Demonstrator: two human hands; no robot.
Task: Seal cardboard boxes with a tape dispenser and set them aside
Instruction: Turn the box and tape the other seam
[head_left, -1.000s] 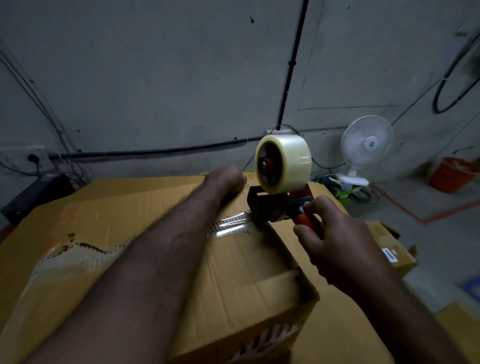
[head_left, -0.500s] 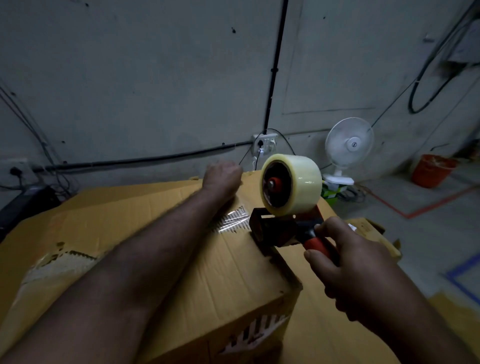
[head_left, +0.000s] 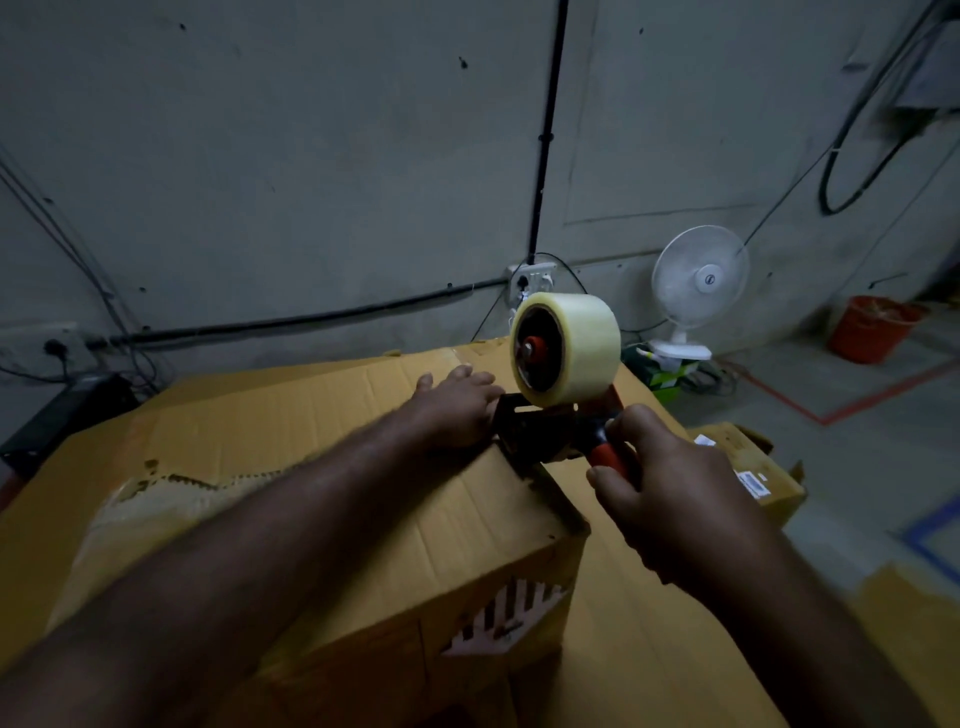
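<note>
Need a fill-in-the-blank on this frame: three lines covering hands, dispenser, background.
1. The right hand grips the tape dispenser by its ____ handle.
2. The left hand presses flat on the ____ of the cardboard box.
3. The bucket to the right of the white fan is ____ in colour.
Missing words: red; top; orange.

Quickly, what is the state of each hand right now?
Left hand: open, fingers flat on the cardboard box top.
Right hand: closed around the handle of the tape dispenser.
</note>
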